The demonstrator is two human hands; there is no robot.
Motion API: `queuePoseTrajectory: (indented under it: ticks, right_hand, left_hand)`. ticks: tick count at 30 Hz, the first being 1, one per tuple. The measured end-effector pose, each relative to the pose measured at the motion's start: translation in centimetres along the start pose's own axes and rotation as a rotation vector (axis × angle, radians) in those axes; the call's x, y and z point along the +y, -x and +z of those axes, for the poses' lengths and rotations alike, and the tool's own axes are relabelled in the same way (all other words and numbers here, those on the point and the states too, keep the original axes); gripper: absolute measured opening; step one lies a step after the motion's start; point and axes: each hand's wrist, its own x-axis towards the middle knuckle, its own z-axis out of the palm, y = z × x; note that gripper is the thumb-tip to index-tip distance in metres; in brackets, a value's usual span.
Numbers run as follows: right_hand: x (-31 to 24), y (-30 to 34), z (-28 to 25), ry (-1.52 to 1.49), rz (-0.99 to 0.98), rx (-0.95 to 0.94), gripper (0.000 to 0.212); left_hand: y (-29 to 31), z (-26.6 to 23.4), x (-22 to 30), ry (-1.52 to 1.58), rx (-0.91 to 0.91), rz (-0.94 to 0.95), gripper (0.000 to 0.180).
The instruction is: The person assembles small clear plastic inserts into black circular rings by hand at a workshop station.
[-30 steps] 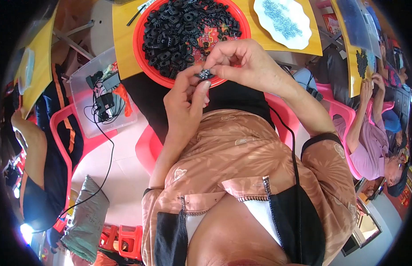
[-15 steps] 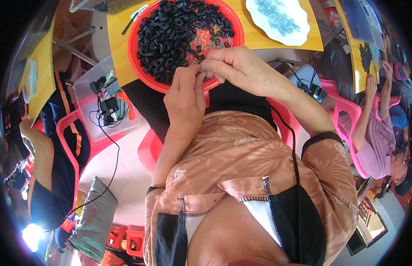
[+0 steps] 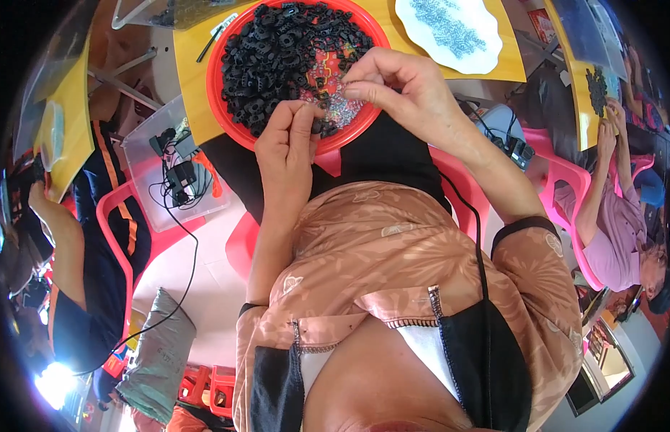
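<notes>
A round red basin point(image 3: 218, 108) is heaped with small black plastic parts point(image 3: 274, 61); its patterned bottom shows at the right, with small shiny pieces scattered there. Over the basin's near rim, my left hand point(image 3: 288, 140) pinches a small black plastic part point(image 3: 318, 124) between thumb and fingertips. My right hand point(image 3: 414, 90) is over the basin's right side, apart from the left, its thumb and forefinger brought together. Whatever lies between those fingertips is too small to make out. To the right, a white scalloped plate point(image 3: 491, 61) holds many tiny silvery-blue pieces.
Basin and plate stand on a yellow table point(image 3: 194, 93), beside a thin black stick point(image 3: 207, 47). At left a clear plastic bin point(image 3: 140, 155) with cables rests on a pink chair point(image 3: 108, 216). People sit at tables on both sides. A black cable runs down my front.
My hands have drawn apart: the right moved up and to the right, the left slightly down and left. They met at the fingertips before. The shiny pieces in the basin now show between them.
</notes>
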Motion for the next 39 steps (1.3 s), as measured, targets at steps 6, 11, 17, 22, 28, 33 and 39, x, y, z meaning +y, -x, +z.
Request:
queuePoseTrajectory:
  ticks: [6, 11, 17, 22, 28, 33, 39]
  right_hand:
    - [-0.3, 0.7, 0.2, -0.041, 0.051, 0.001, 0.01]
    - [-1.1, 1.0, 0.5, 0.059, 0.047, -0.025, 0.011]
    - [-2.2, 1.0, 0.9, 0.068, 0.011, -0.058, 0.011]
    - [-2.0, 1.0, 1.5, 0.039, 0.009, -0.047, 0.011]
    - [-1.7, 1.1, 2.2, 0.086, -0.019, -0.037, 0.009]
    - [-0.8, 1.3, 2.2, -0.085, 0.119, -0.102, 0.008]
    - [-1.0, 2.2, 1.6, -0.647, 0.436, -0.508, 0.012]
  left_hand:
    - [-0.5, 0.3, 0.5, 0.219, -0.118, 0.052, 0.042]
    - [-0.1, -0.3, 0.3, 0.362, -0.103, -0.05, 0.027]
    - [0.3, -0.5, -0.2, 0.312, -0.09, 0.023, 0.019]
    - [0.5, -0.9, -0.7, 0.264, -0.068, 0.053, 0.017]
    - [0.9, -0.9, -0.8, 0.227, -0.048, 0.077, 0.016]
    - [1.5, -1.2, -0.6, 0.215, -0.076, 0.062, 0.014]
    - [2.4, -3.2, -0.8, 0.39, -0.495, -0.163, 0.013]
